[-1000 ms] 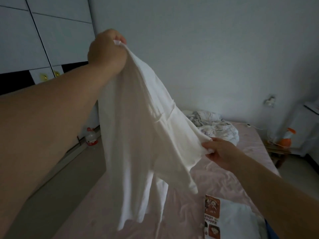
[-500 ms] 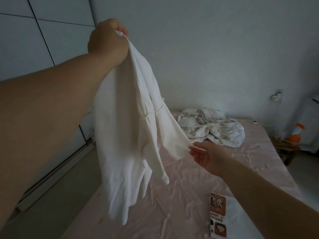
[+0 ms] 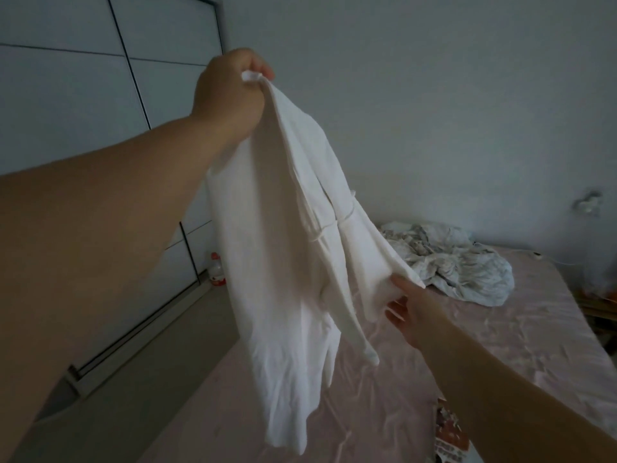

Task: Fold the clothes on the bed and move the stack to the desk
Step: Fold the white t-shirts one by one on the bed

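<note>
Crumpled bedding point(image 3: 447, 262) at far end of pink bed point(image 3: 500, 345), bottle point(image 3: 216, 270) on floor by wardrobe point(image 3: 83, 105), left hand point(image 3: 230, 91) raised, fist gripping white shirt point(image 3: 283, 262) hanging over bed, right hand point(image 3: 414, 312) low, pinching its edge.

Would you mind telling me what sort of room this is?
Most likely a bedroom: a bed with a pink sheet, crumpled bedding at its far end, and a panelled wardrobe along the left wall.

Single head-worn wide-angle view, looking forward and slightly down along the bed point(image 3: 500, 345), arms close, far wall point(image 3: 434, 111) beyond
</note>
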